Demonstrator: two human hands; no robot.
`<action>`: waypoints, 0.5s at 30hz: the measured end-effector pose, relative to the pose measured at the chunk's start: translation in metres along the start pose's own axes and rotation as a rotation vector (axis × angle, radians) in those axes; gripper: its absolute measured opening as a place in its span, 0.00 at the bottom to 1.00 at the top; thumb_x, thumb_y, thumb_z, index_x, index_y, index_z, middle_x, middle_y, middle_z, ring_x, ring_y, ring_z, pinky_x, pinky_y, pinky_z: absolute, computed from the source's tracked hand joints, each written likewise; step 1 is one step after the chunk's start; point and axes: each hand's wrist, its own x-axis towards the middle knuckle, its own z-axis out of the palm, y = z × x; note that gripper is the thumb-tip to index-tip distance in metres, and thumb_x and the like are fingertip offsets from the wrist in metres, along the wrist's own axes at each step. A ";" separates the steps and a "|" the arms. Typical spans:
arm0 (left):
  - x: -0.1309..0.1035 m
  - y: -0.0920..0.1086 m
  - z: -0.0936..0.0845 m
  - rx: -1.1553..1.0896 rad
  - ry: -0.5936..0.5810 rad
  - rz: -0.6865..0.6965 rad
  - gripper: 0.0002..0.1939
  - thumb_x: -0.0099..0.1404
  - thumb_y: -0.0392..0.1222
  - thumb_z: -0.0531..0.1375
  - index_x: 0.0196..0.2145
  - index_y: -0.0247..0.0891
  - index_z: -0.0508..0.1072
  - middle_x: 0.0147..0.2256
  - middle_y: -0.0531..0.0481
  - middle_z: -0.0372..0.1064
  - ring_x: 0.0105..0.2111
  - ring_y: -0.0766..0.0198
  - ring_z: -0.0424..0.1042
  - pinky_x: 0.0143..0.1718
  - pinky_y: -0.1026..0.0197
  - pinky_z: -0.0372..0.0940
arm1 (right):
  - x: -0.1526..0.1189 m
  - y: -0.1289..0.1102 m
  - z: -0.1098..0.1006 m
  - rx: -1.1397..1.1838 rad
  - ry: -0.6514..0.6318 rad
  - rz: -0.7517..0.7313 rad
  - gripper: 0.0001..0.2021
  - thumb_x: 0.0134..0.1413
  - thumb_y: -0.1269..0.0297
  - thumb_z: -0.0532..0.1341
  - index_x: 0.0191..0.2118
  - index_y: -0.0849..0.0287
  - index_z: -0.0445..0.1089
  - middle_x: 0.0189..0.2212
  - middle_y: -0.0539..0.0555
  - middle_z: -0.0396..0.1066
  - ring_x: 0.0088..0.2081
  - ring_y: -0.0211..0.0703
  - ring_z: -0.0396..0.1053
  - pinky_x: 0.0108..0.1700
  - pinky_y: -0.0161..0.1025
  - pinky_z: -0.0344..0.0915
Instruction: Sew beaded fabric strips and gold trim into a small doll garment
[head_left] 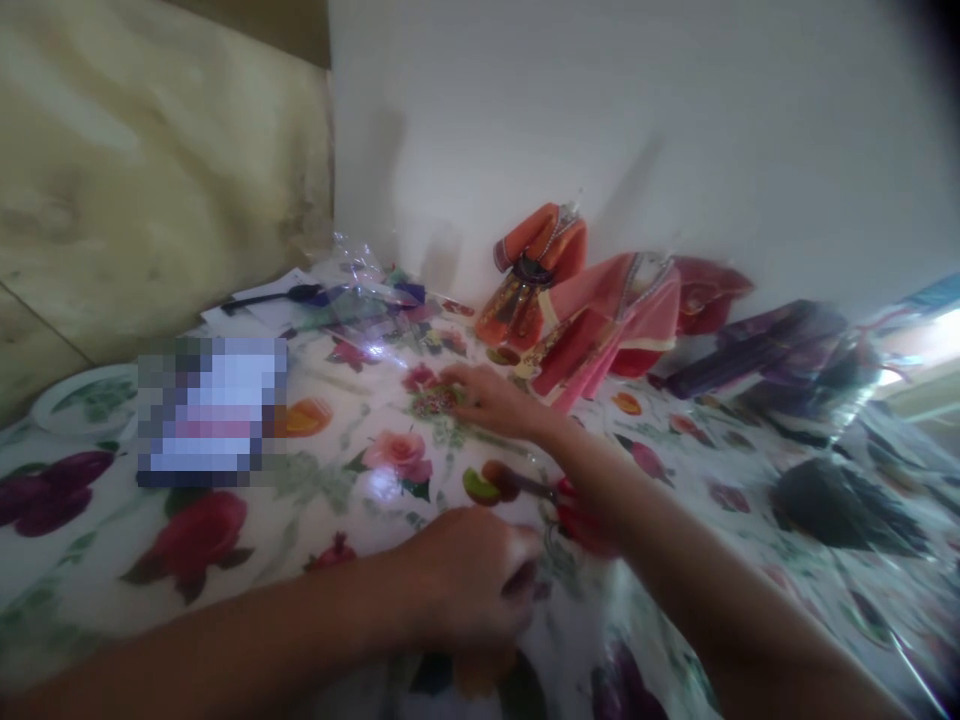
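Bead cluster [435, 402], blurred, lies on the bench [292, 545] at my right hand's [491, 400] fingertips; I cannot tell whether they pinch any. My left hand [480, 580] curls closed nearer me, contents hidden. My right forearm partly covers one pair of red-handled scissors [534, 486]. Beyond, I count four miniature garments [559, 260], the purple one smeared; left, one pixelated smartphone [217, 410].

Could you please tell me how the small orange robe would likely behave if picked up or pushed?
The orange robe is probably light, as it looks like thin cloth. Its sleeve juts outward, so it may be somewhat stiff rather than limp. It stands upright near the white wall, so a push could well tip it.
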 end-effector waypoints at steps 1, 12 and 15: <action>0.000 0.000 0.000 0.002 0.004 -0.001 0.07 0.59 0.43 0.53 0.26 0.40 0.60 0.24 0.54 0.63 0.24 0.66 0.61 0.25 0.63 0.52 | 0.003 0.001 0.001 -0.005 0.000 0.004 0.21 0.56 0.66 0.61 0.55 0.60 0.63 0.49 0.60 0.70 0.46 0.49 0.68 0.48 0.45 0.62; 0.000 -0.003 0.001 0.018 -0.021 -0.004 0.04 0.60 0.39 0.53 0.28 0.40 0.63 0.26 0.54 0.68 0.27 0.65 0.67 0.27 0.63 0.55 | -0.003 -0.006 -0.031 -0.088 0.178 -0.078 0.19 0.58 0.70 0.58 0.55 0.62 0.63 0.54 0.62 0.68 0.54 0.51 0.65 0.57 0.50 0.61; 0.000 -0.001 0.000 0.008 -0.032 -0.013 0.02 0.59 0.38 0.54 0.28 0.40 0.63 0.26 0.54 0.68 0.27 0.66 0.67 0.27 0.64 0.55 | -0.032 -0.013 -0.052 -0.106 0.246 -0.065 0.15 0.60 0.70 0.57 0.52 0.60 0.65 0.47 0.59 0.72 0.49 0.49 0.69 0.53 0.48 0.65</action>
